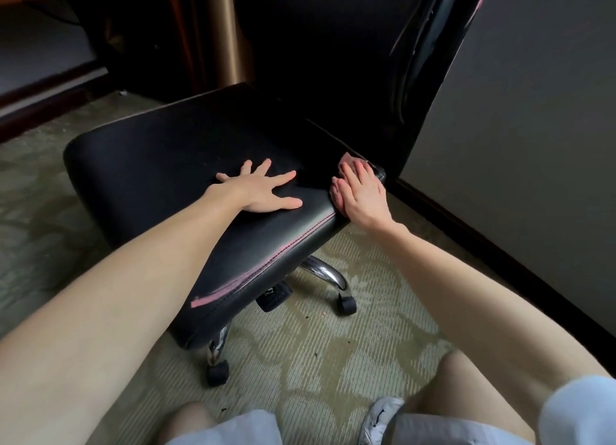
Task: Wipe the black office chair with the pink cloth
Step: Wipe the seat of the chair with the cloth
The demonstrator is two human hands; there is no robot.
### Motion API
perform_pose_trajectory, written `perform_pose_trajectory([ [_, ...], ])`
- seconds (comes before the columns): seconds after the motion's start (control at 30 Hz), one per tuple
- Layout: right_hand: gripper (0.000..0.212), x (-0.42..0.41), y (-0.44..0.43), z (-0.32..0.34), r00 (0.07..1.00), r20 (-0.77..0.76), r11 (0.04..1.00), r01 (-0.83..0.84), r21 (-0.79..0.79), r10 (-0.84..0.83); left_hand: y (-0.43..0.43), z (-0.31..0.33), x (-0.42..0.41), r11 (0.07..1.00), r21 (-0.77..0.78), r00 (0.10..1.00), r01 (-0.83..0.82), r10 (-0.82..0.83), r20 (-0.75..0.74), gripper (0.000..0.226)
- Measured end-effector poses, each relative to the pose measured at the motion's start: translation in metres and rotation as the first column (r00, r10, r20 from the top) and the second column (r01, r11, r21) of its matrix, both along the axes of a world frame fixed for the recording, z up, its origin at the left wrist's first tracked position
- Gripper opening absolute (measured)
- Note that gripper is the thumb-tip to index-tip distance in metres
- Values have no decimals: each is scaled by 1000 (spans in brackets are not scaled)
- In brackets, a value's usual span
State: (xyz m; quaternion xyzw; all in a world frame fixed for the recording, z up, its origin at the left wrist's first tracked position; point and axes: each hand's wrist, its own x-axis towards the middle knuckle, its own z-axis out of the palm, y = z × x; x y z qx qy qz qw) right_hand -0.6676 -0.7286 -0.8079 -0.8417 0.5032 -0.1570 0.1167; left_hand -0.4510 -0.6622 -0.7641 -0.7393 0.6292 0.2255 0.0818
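On black office chair (166, 151) | pink cloth (346, 161) crumpled under right hand (363, 194)

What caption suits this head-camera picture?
Left hand flat on the black chair seat; right hand presses pink cloth against its corner.

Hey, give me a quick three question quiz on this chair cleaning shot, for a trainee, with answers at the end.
1. True or false: the left hand lies flat, fingers spread, on the black padded office chair seat.
2. The right hand presses the crumpled pink cloth against: A the seat corner beside the tall black backrest; B a chrome leg; C a caster wheel.
3. Missing word: the chair stands on patterned green ____.
Key: 1 true; 2 A; 3 carpet.
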Motion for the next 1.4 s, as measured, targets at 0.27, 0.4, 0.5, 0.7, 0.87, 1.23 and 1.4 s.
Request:
perform_pose_trajectory([
  [0.27,71,3,-25,-12,993,51,993,103,54,-105,-8,-2,-13,999,-18,998,-47,48,28,80],
  [0.4,57,10,14,-22,981,188,998,47,30,-52,-10,-1,-15,998,-13,998,-60,61,22,80],
  [0.5,59,10,36,-28,980,188,997,-54,-50,62,-11,-1,-13,998,-14,998,-56,57,22,81],
  [0.7,53,-2,-12,-7,982,191,995,8,-103,12,-10,-1,-10,998,-8,998,-59,58,-21,80],
  [0.87,68,-3,-38,-18,985,167,998,54,-30,-48,-13,-2,-11,998,-9,998,-60,60,-7,82],
  [1.23,51,4,15,-28,981,161,980,-79,-185,109,-10,2,-9,999,13,999,-40,39,33,81],
  [1.4,47,7,-8,-16,982,186,993,9,-113,12,-8,3,-15,999,23,998,-26,25,63,78],
])
